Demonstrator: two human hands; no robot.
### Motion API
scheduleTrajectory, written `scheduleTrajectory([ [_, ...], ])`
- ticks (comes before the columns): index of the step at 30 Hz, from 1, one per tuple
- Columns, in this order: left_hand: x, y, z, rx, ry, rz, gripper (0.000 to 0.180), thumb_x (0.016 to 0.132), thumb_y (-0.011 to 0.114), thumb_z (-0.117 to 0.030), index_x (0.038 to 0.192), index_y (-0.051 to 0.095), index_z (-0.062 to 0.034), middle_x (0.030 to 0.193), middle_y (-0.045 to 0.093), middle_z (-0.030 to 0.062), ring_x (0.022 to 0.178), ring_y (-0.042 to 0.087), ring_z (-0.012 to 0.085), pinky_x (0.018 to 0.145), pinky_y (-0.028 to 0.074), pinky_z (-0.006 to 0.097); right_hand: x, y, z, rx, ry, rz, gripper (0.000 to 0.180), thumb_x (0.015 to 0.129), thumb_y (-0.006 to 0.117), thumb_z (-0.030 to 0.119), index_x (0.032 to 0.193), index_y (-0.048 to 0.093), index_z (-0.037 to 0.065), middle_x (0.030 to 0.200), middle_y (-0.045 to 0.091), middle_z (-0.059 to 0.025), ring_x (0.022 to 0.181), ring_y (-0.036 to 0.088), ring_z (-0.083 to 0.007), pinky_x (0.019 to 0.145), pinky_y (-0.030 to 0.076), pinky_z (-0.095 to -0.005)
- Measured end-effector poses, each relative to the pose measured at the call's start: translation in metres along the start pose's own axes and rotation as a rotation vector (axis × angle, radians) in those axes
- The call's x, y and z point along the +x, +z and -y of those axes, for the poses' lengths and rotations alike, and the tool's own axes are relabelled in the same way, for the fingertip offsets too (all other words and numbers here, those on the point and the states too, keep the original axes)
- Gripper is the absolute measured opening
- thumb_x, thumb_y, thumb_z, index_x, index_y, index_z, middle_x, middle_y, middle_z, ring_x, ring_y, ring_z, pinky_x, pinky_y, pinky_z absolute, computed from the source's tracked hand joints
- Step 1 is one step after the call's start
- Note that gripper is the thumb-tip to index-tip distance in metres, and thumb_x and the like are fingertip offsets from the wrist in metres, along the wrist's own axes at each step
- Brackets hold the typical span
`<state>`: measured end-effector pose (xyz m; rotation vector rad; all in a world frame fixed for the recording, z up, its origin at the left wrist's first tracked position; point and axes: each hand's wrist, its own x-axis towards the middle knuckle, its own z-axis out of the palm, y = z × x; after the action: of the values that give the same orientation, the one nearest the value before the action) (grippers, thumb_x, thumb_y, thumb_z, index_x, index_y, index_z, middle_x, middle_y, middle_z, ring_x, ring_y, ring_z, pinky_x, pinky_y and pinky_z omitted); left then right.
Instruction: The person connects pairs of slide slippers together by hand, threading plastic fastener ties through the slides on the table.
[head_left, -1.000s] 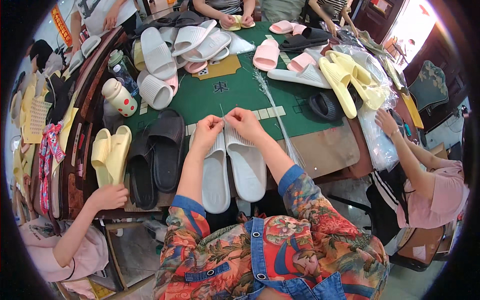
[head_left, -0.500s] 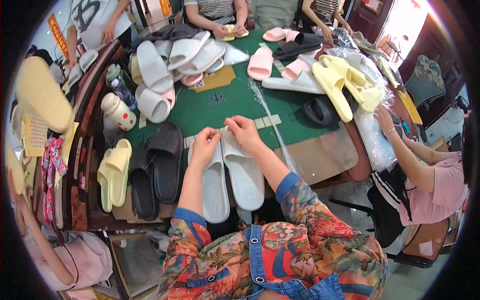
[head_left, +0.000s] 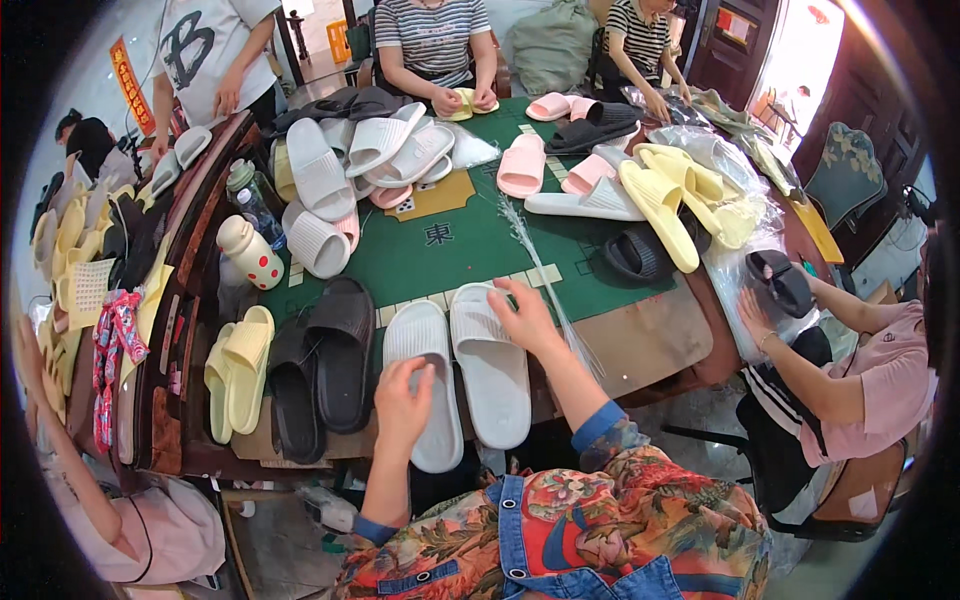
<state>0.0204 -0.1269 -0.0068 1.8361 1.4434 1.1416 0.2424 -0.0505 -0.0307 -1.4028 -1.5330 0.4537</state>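
Note:
A pair of light grey slippers lies at the table's front edge, toes pointing away from me: a left slipper [head_left: 436, 425] and a right slipper [head_left: 497, 400]. My left hand [head_left: 402, 405] hovers at the left slipper's outer side, thumb and curved fingers apart with nothing seen between them. Beside the right slipper's strap is my right hand [head_left: 526, 318], its fingers spread and reaching over the toe end; whether they touch it I cannot tell. Left of these sit a black pair of slippers [head_left: 340, 365] and a yellow pair of slippers [head_left: 245, 370]. A bundle of thin clear ties [head_left: 545, 265] lies past my right hand.
Grey slippers [head_left: 320, 170] are heaped at the back left, near a dotted white bottle [head_left: 250, 250]. Yellow slippers [head_left: 660, 210] and pink slippers [head_left: 522, 165] lie at the right. Around the table are other people; one at right handles a black slipper [head_left: 780, 283].
My hands, close together above the slipper toes before, have parted: the left came down and nearer, the right moved outward. The person at right now has a black slipper.

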Motion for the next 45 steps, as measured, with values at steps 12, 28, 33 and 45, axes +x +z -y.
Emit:
scheduleTrajectory([
  [12,0.016,0.055,0.026,0.272,0.049,-0.14,0.043,0.069,0.067,-0.02,0.1,0.048,0.0026,0.098,0.051,0.0226,0.093,0.047,0.0392,0.079,0.037,0.045,-0.001,0.024,0.019,-0.023,0.07,0.208,0.042,0.078,0.06,0.037,0.102,0.056,0.004,0.106,0.054,-0.0179,0.099,0.053,-0.0338,0.083,0.043,-0.0413],
  [28,0.024,0.059,0.034,0.453,-0.183,-0.07,0.051,0.066,0.065,-0.026,0.106,0.051,0.003,0.109,0.05,0.0223,0.106,0.042,0.0376,0.084,0.032,0.05,-0.006,0.035,0.044,0.078,-0.268,0.026,0.009,0.075,0.06,0.011,0.079,0.061,0.003,0.079,0.06,-0.0137,0.08,0.057,-0.031,0.07,0.045,-0.0371],
  [33,0.031,0.068,0.017,0.45,-0.154,-0.16,0.049,0.064,0.066,-0.026,0.102,0.054,0.0028,0.107,0.053,0.0213,0.106,0.043,0.0376,0.083,0.033,0.05,-0.009,0.01,0.015,-0.019,-0.007,0.043,0.025,0.082,0.058,0.023,0.094,0.06,0.001,0.091,0.06,-0.0155,0.082,0.057,-0.0261,0.073,0.044,-0.0327],
  [45,0.01,-0.08,-0.024,0.461,0.114,-0.542,0.029,0.052,0.062,-0.001,0.081,0.057,0.003,0.08,0.056,0.0217,0.08,0.052,0.0393,0.076,0.037,0.046,-0.022,-0.019,0.033,0.631,0.12,-0.152,0.024,0.093,0.044,0.024,0.092,0.058,0.004,0.082,0.057,0.0004,0.071,0.047,-0.0055,0.063,0.037,-0.02],
])
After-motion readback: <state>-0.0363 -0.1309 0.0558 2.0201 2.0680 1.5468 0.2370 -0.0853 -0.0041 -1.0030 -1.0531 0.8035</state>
